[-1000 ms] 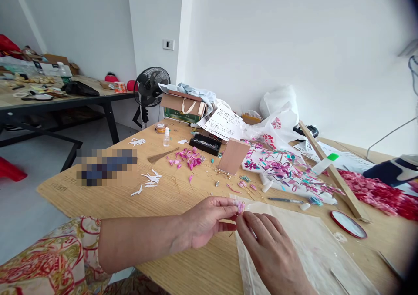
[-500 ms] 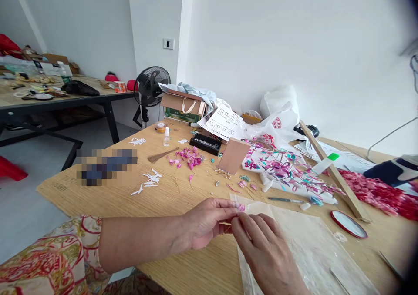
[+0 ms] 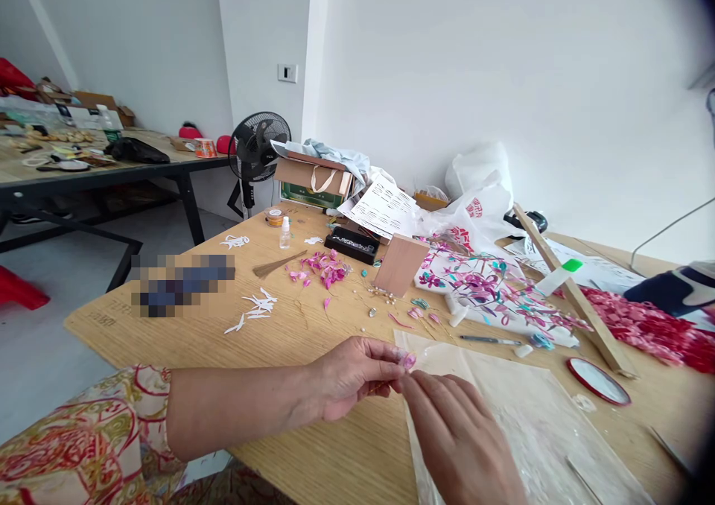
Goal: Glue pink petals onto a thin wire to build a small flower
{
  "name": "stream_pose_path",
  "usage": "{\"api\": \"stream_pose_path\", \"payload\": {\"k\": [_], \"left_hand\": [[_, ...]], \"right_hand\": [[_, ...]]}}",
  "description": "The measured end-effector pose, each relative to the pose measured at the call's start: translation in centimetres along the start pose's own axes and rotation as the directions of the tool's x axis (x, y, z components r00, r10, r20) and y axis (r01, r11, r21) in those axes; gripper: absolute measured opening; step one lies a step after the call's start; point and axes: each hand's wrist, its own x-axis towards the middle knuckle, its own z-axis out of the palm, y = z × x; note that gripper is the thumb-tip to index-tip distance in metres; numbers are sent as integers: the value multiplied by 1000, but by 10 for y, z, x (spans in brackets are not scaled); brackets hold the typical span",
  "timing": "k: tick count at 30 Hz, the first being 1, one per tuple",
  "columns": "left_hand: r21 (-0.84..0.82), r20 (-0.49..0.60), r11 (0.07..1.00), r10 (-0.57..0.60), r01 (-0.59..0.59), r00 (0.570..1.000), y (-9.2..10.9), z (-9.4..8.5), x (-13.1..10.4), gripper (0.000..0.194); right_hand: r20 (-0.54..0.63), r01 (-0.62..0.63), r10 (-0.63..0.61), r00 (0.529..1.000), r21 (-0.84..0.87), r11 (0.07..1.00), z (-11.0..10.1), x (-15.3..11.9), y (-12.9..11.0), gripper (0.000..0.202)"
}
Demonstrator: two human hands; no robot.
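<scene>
My left hand (image 3: pixel 357 377) pinches a small pink flower (image 3: pixel 410 360) between thumb and fingertips, above the near part of the wooden table. My right hand (image 3: pixel 461 438) meets it from the right, fingers bent together just below the flower. Whatever its fingertips grip is hidden behind them. Under the right hand lies a translucent plastic sheet (image 3: pixel 536 408). Loose pink petals (image 3: pixel 329 270) are scattered farther back, and thin wired pieces with pink tips (image 3: pixel 416 313) lie just beyond my hands.
White slips (image 3: pixel 260 305) lie at the left, near a bundle of thin wires (image 3: pixel 276 265). A wooden block (image 3: pixel 400 265) stands beyond the hands. On the right are a pen (image 3: pixel 490 340), a red-rimmed lid (image 3: pixel 599 381), a wooden bar (image 3: pixel 581 304) and tweezers (image 3: pixel 670 449). Finished-looking flower sprays (image 3: pixel 491 281) lie behind.
My right hand has shifted slightly down, and its fingers have drawn a little away from the flower. The left hand keeps its pinch, and more of the flower shows.
</scene>
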Motion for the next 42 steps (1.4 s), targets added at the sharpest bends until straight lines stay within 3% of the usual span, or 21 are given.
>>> {"api": "stream_pose_path", "payload": {"k": [2, 3, 5, 6, 8, 10, 12, 15, 21, 28, 32, 36, 42], "left_hand": [[89, 13, 996, -2, 1, 1000, 2, -3, -3, 28], [128, 28, 992, -5, 2, 1000, 4, -4, -4, 27], [195, 71, 981, 2, -16, 997, 7, -5, -8, 25], [223, 96, 974, 9, -31, 995, 9, -6, -9, 24], [269, 133, 961, 29, -64, 991, 11, -7, -11, 23], [307, 143, 948, 37, -80, 989, 13, -7, -12, 22], [343, 141, 935, 46, -93, 989, 14, -6, -12, 21], [396, 136, 910, 70, -119, 988, 14, -5, -12, 25], [459, 184, 873, 90, -167, 979, 14, -7, -9, 29], [556, 237, 791, 142, -254, 961, 12, -12, -7, 29], [612, 270, 726, 183, -315, 945, 12, -13, -8, 27], [643, 265, 696, 192, -321, 945, 12, -11, -10, 28], [624, 228, 724, 191, -293, 955, 10, -8, -10, 29]], "right_hand": [[-61, -240, 246, 967, 86, 967, -2, -5, 7, 18], [-42, -396, 407, 912, 169, 903, -2, -6, 11, 16], [161, -657, 651, 741, 373, 656, -3, -6, 17, 18], [306, -734, 688, 658, 462, 497, -3, -5, 19, 22], [545, -795, 635, 548, 575, 193, -3, 0, 19, 29], [660, -784, 567, 493, 620, -40, -3, 5, 16, 31], [709, -750, 532, 464, 633, -190, -3, 9, 13, 30], [753, -709, 495, 434, 624, -328, -2, 12, 10, 27], [784, -615, 432, 445, 618, -489, 3, 8, 8, 22], [813, -530, 449, 371, 582, -617, 7, 8, 7, 20], [821, -480, 438, 366, 570, -667, 6, 10, 5, 15], [796, -479, 484, 364, 605, -636, 7, 10, 2, 17], [712, -536, 600, 364, 687, -490, 9, 9, -5, 23]]}}
